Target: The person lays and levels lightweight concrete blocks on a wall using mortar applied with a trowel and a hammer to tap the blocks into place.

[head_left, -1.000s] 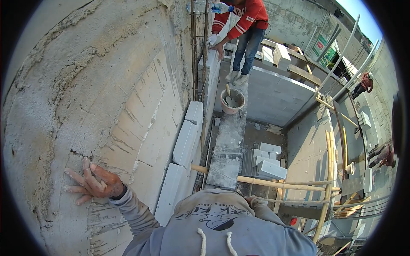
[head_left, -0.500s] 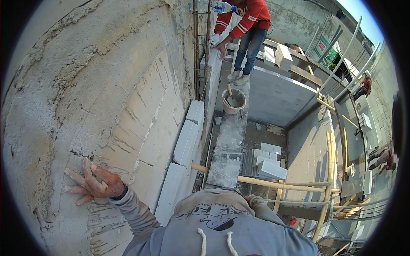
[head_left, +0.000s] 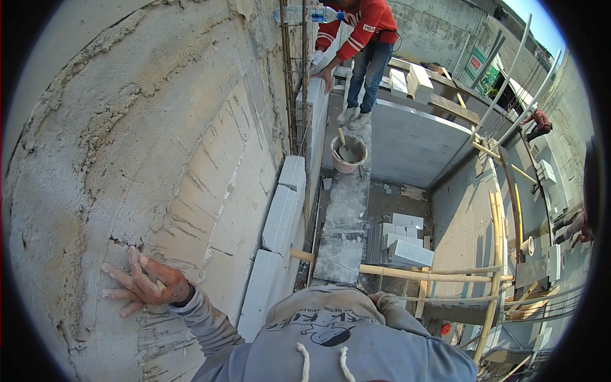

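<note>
My left hand [head_left: 147, 284] lies against the rough grey wall [head_left: 95, 210], its dusty fingers spread and nothing in its grasp. Between that wall and my body runs a course of white blocks [head_left: 280, 216], mortar joints showing. Of my right hand [head_left: 377, 295] only a small part peeks past my sleeve, close to a bamboo pole [head_left: 420, 275]; its fingers are hidden. Ahead, on a mortar-stained plank [head_left: 344, 235], stands a bucket [head_left: 347, 162] with a wooden-handled tool [head_left: 342, 137] sticking out of grey mortar.
A person in a red top [head_left: 366, 38] stands on the far plank, hands at the block wall. Upright rebar [head_left: 293, 83] rises beside them. Stacked white blocks [head_left: 407, 245] sit lower down on the right, beyond bamboo scaffolding [head_left: 496, 254]. Other people are at the far right.
The view has shifted slightly, so most things sit a little differently in the frame. My left hand stays spread on the wall; the bucket has not moved.
</note>
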A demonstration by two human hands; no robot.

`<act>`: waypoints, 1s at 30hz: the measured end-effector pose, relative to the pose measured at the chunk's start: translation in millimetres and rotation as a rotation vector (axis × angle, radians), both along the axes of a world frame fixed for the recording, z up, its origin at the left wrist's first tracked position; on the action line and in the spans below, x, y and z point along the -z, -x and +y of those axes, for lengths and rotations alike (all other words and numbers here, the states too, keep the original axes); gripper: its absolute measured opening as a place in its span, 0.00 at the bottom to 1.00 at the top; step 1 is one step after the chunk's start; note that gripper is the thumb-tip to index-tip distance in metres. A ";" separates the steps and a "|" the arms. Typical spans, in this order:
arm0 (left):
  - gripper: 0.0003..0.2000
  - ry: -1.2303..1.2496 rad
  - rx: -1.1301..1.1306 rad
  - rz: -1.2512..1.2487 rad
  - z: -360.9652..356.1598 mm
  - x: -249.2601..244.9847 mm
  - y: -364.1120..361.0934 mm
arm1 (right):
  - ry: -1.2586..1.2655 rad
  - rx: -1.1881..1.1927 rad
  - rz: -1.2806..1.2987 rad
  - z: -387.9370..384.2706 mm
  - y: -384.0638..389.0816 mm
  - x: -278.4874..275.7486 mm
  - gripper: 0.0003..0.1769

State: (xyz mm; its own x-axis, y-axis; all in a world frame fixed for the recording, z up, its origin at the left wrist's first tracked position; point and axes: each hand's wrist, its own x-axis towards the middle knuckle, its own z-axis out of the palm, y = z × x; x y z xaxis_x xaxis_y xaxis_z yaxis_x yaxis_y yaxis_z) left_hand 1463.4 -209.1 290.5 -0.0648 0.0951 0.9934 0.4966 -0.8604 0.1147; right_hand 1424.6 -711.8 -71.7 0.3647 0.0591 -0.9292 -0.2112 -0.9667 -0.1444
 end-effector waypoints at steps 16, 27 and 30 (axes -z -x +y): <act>0.13 0.011 -0.034 0.057 -0.2 1.3 2.3 | 0.035 0.092 -0.032 0.3 5.7 3.0 0.35; 0.13 0.014 -0.034 0.058 -0.8 1.2 1.6 | 0.007 -0.002 -0.088 28.9 -4.6 -89.1 0.31; 0.13 0.013 -0.021 0.058 -0.5 0.9 1.5 | -0.001 -0.083 -0.047 2.9 0.5 -18.3 0.30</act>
